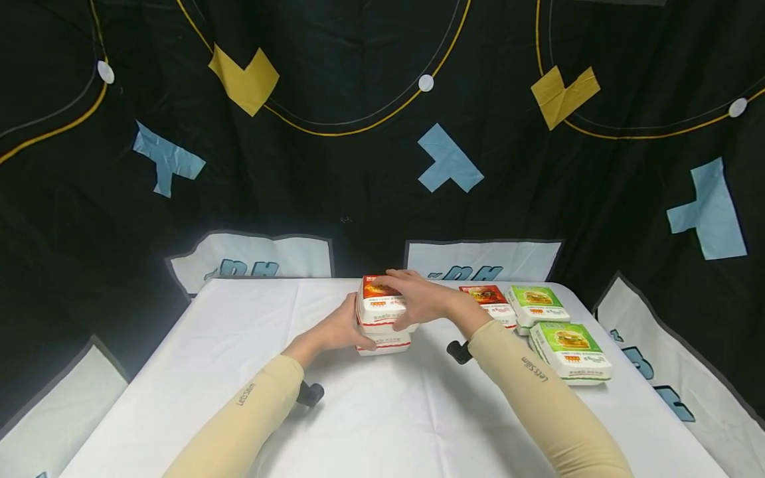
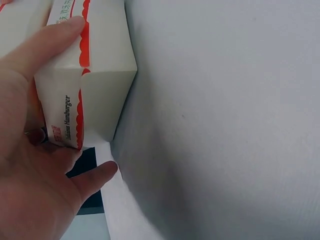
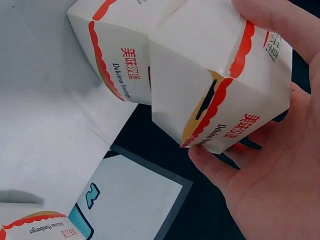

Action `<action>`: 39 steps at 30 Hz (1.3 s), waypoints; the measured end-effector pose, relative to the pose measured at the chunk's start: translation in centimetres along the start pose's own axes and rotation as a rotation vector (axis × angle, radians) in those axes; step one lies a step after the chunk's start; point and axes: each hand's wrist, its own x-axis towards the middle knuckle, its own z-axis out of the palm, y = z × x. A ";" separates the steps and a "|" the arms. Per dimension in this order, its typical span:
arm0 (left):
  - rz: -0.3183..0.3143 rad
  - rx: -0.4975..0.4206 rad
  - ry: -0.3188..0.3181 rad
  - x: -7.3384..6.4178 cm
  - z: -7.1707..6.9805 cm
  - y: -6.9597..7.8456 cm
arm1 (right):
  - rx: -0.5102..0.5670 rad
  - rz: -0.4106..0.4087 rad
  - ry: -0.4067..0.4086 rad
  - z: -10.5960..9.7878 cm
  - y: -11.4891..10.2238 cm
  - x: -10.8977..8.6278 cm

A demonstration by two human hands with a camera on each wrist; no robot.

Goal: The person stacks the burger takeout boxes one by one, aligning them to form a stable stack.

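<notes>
Two white hamburger cartons are stacked near the table's far edge. The upper carton point(image 1: 382, 311) has a red lid panel with a burger picture; the lower carton point(image 1: 391, 344) shows only its front below. My right hand point(image 1: 423, 299) grips the upper one, fingers over its far side and thumb on its front, as the right wrist view also shows. My left hand point(image 1: 337, 326) holds the lower carton point(image 2: 107, 45) at its left end, thumb on the front face. Its other fingers reach round the end, up beside the upper carton.
Right of the stack lie another red-topped carton point(image 1: 487, 307) and two green-topped cartons, one at the back point(image 1: 538, 307) and one nearer point(image 1: 570, 352). A white cloth covers the table point(image 1: 239, 325). Behind it hangs a black curtain point(image 1: 346, 192).
</notes>
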 end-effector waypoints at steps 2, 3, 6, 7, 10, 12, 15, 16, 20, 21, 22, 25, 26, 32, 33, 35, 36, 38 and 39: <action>0.011 -0.011 0.007 0.0 -0.1 0.0 | -0.015 -0.001 0.011 0.1 0.1 0.0; 0.018 -0.014 0.011 0.0 -0.1 0.0 | -0.017 0.000 0.016 0.1 0.1 0.1; 0.026 -0.016 0.014 -0.1 -0.2 0.0 | -0.021 0.009 0.025 0.1 0.2 0.0; 0.024 -0.017 0.013 -0.1 -0.3 0.0 | -0.017 0.010 0.026 0.1 0.2 -0.1; 0.018 -0.020 0.008 -0.2 -0.3 0.0 | -0.015 0.008 0.027 0.1 0.3 -0.1; 0.019 -0.023 0.007 -0.3 -0.4 0.0 | -0.015 0.004 0.028 0.1 0.4 -0.1; 0.020 -0.032 0.007 -0.3 -0.4 0.0 | -0.016 0.002 0.029 0.1 0.4 -0.1; 0.021 -0.031 0.009 -0.4 -0.4 -0.1 | -0.018 0.002 0.028 0.1 0.4 -0.1; 0.021 -0.031 0.013 -0.4 -0.4 -0.1 | -0.032 0.005 0.027 0.1 0.4 0.1; 0.020 -0.031 0.015 -0.4 -0.4 -0.2 | -0.035 0.003 0.027 0.1 0.3 0.1; 0.020 -0.034 0.016 -0.4 -0.4 -0.2 | -0.036 0.004 0.027 0.2 0.3 0.2; 0.017 -0.054 0.010 -0.3 -0.4 -0.3 | -0.045 0.006 0.029 0.2 0.2 0.2; 0.017 -0.059 0.008 -0.2 -0.4 -0.4 | -0.049 0.005 0.032 0.2 0.2 0.2; 0.023 -0.075 0.007 -0.1 -0.2 -0.6 | -0.076 -0.006 0.048 0.3 0.1 0.2; 0.025 -0.074 0.010 -0.1 -0.2 -0.6 | -0.076 -0.010 0.048 0.4 0.0 0.2; 0.029 -0.073 0.012 -0.1 -0.2 -0.7 | -0.075 -0.021 0.050 0.4 -0.1 0.1; 0.031 -0.073 0.014 -0.1 -0.1 -0.8 | -0.074 -0.026 0.050 0.5 -0.1 0.1; 0.039 -0.082 0.014 -0.2 -0.1 -0.8 | -0.075 -0.028 0.051 0.5 -0.1 0.1; 0.049 -0.088 0.015 -0.2 -0.1 -0.9 | -0.079 -0.028 0.052 0.6 -0.1 0.1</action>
